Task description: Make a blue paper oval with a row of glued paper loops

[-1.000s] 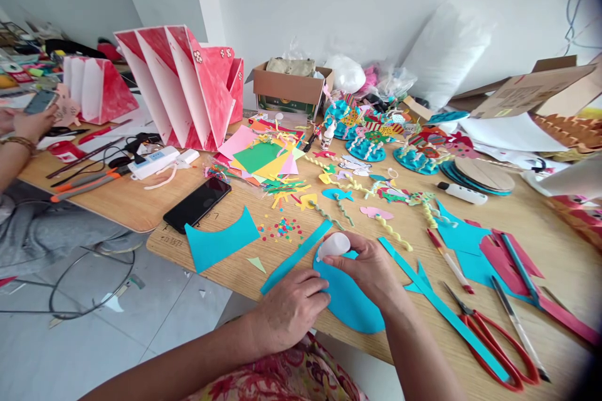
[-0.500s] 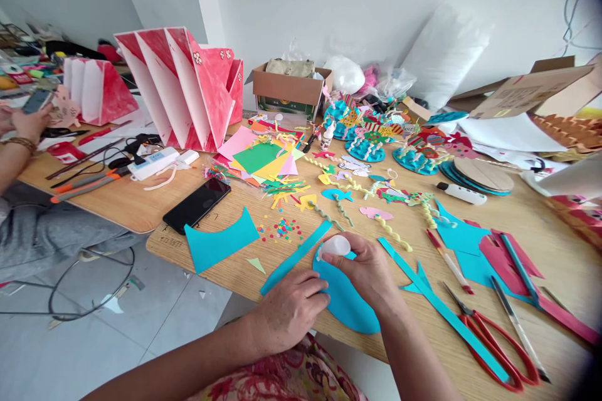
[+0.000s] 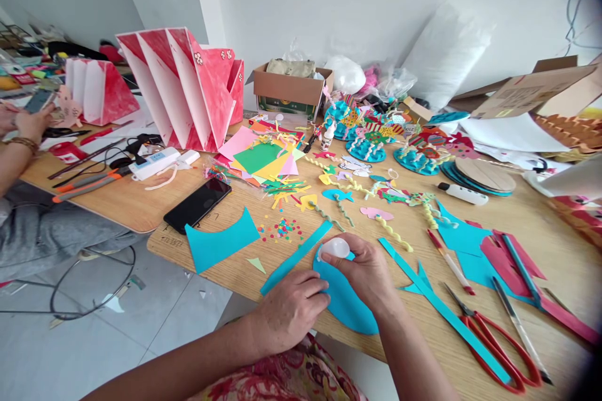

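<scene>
A blue paper oval (image 3: 352, 307) lies at the table's front edge. My left hand (image 3: 291, 310) is on its left side, fingers curled and holding the paper; the thumb is hidden. My right hand (image 3: 371, 272) is closed around a small white plastic bottle (image 3: 336, 249), tipped over with its round bottom toward me. The bottle is over the oval's upper end; its nozzle cannot be made out clearly. To the left of the oval is a blue paper strip (image 3: 298, 257). A longer blue strip (image 3: 423, 288) lies to the right, across red-handled scissors (image 3: 501, 351).
Beyond my hands are paper dots (image 3: 285, 227), paper fish (image 3: 336, 194) and a white glue bottle (image 3: 327, 136). A black phone (image 3: 197, 205) and a blue offcut (image 3: 223, 241) lie left. Pens (image 3: 520, 329) are at right. Another person's hands (image 3: 31, 122) hold a phone at far left.
The white bottle and both hands stay in nearly the same place. The view has shifted very slightly.
</scene>
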`<state>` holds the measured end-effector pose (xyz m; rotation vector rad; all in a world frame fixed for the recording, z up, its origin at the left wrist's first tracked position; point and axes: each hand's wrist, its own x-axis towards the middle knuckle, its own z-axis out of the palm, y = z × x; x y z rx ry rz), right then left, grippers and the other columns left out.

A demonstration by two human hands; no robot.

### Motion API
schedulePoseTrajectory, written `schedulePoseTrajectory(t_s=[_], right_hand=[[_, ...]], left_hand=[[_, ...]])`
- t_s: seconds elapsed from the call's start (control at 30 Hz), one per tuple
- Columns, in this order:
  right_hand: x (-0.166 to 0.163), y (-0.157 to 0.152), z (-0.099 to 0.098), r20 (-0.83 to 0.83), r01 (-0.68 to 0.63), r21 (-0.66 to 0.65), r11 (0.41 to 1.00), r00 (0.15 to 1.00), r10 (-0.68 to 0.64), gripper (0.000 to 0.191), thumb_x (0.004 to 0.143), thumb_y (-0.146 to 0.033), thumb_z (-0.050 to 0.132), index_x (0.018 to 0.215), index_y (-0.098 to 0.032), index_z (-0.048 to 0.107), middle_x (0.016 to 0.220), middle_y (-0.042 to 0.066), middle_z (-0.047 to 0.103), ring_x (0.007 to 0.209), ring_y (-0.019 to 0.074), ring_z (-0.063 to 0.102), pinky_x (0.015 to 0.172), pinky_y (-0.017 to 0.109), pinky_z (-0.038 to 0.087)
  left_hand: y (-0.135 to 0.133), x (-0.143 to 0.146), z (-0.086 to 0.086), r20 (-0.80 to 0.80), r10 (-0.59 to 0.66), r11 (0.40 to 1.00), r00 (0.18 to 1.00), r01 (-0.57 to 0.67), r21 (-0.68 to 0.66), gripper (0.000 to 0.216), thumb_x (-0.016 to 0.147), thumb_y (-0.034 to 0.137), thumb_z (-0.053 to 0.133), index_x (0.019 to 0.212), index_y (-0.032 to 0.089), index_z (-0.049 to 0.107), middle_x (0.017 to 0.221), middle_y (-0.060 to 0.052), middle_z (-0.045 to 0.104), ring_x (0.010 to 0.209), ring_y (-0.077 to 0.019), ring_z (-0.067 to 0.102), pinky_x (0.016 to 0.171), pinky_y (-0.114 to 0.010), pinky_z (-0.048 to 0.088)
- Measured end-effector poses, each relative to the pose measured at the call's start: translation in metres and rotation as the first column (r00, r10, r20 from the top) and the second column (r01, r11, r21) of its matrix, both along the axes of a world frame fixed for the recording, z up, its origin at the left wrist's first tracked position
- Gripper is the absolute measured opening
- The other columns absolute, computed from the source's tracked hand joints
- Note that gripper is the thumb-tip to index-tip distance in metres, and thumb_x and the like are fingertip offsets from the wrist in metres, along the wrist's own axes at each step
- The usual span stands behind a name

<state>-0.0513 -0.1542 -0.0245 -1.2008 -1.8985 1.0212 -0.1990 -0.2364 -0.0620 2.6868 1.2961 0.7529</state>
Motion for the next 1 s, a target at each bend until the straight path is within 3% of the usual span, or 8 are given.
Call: schedulePoseTrajectory(t_s=[1.0], right_hand=[[-0.0044,-0.0002,0.0053,0.027,-0.005,0.018,1.000,1.000,0.004,0.008,0.070,-0.026,0.063,0.065,-0.020,0.060,0.063,-0.002,0.060,0.061,0.0150,0.054,0.059,0.025,0.041]], left_hand=[[-0.0003,-0.0001,0.0028,0.003,0.004,1.000,1.000,-0.004,0.007,0.011,0.085,0.013,0.049,0.086,0.015,0.060,0.103,-0.002,0.061,0.105,-0.0157,0.050,0.097,-0.027,0.040]])
